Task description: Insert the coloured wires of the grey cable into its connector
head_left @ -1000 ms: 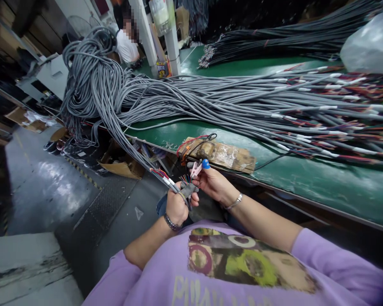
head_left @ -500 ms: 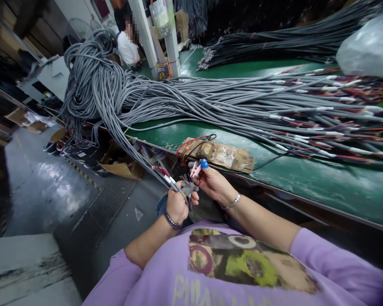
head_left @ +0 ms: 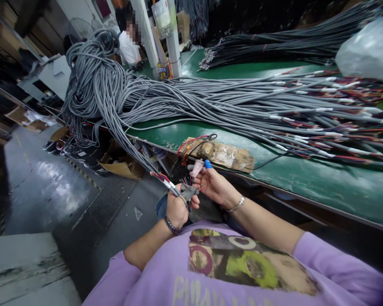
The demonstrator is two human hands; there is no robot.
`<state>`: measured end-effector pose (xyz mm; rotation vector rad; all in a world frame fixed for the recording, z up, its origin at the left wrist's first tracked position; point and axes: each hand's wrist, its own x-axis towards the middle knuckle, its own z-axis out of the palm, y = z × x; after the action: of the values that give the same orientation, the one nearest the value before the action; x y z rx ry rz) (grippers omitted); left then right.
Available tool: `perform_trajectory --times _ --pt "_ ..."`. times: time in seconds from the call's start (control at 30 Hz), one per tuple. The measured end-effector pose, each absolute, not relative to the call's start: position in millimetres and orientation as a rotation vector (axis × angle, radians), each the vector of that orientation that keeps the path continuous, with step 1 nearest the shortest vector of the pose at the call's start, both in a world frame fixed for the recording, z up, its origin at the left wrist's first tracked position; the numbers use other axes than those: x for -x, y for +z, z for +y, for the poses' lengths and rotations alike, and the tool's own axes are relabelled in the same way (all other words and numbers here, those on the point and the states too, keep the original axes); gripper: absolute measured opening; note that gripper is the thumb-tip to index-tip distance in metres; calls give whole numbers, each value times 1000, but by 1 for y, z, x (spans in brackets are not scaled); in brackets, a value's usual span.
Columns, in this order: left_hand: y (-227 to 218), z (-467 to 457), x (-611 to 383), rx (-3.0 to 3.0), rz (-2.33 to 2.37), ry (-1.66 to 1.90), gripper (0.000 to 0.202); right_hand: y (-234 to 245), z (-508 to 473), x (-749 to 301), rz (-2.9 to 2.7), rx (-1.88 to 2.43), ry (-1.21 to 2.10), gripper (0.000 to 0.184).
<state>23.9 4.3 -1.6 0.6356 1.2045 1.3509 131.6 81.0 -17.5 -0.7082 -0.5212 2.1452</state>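
Observation:
My left hand point(head_left: 177, 209) is closed around grey cables point(head_left: 174, 190) with white bands near their ends. Thin coloured wires point(head_left: 187, 181) fan out above its fingers, and a grey covering point(head_left: 188, 192) shows at its thumb. Close beside them is my right hand point(head_left: 215, 186), its fingers bent toward the wires. The right thumb wears a blue finger cover point(head_left: 207, 164). A pink piece point(head_left: 197, 168) lies against the right index finger; whether it is a wrap or a held thing is unclear. What the right fingertips pinch is too small to make out.
A large bundle of grey cables point(head_left: 191, 100) runs along the green table point(head_left: 306, 187). A worn wooden board point(head_left: 231, 157) lies at the table's front edge. Black cables point(head_left: 274, 46) and a plastic bag point(head_left: 368, 49) are farther back. A person point(head_left: 129, 47) is beyond the posts; a cardboard box point(head_left: 123, 165) is below.
My right hand has shifted slightly right, its thumb and the pink piece turning a little. My left hand stays on the cables, whose ends have dipped slightly.

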Motion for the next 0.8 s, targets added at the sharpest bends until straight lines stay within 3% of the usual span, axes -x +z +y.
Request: perform_trajectory --times 0.13,0.37,0.8 --pt "-1 6 -24 -626 1205 1384 31 -15 79 -131 -639 669 2062 23" --pt "-3 9 -26 -602 1216 1394 32 -14 79 -132 -607 745 2009 35" --pt "1 14 -19 -648 1230 1292 34 -14 84 -133 -526 768 2089 25"
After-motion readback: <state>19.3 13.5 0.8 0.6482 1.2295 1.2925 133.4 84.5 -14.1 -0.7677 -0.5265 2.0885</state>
